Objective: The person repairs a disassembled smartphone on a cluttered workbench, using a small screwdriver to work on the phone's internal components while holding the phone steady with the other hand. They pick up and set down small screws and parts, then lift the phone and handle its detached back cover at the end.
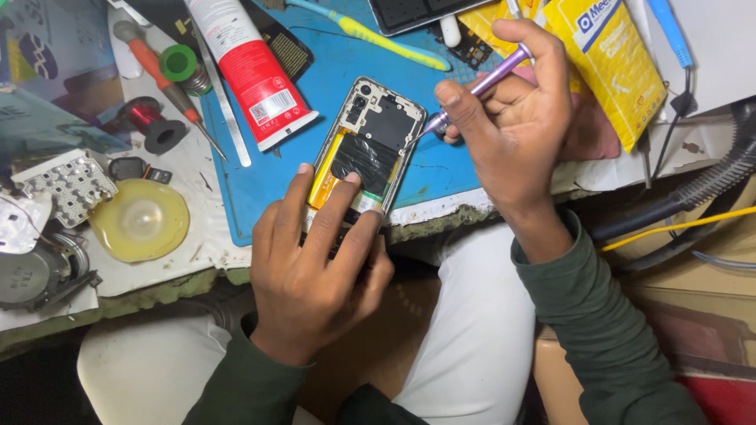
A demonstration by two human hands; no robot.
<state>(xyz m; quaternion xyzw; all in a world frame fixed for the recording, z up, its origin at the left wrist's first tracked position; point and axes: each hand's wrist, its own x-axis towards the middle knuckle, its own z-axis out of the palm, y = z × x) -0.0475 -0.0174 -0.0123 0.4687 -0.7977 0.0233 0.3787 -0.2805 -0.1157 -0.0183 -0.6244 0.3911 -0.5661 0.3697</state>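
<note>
My right hand (524,126) has its grip closed around a purple screwdriver (480,85), thumb and fingers pinching the shaft while the tip points down at the upper right edge of the opened phone (364,145). My left hand (315,267) lies flat with its fingers spread and pressing on the lower end of that phone, holding nothing but pinning it down; the index and middle fingertips rest on the yellow-edged battery area and the black cover.

The phone lies back-up with its rear cover off, tilted slightly, on a blue mat (260,181) at the near edge of the tabletop (197,267). Just left of it on the mat sits a white and red tube (248,67), with a thin metal strip (224,110) beside it. Further left are an orange-handled screwdriver (157,75), a green spool (183,64), a red coil (146,118) and a yellowish round dish (142,220). Above the phone lies a yellow and blue toothbrush (370,35). A yellow packet (610,67) sits just behind my right hand, and dark cables (693,193) run off to the right. My green sleeves and light trousers show below.
</note>
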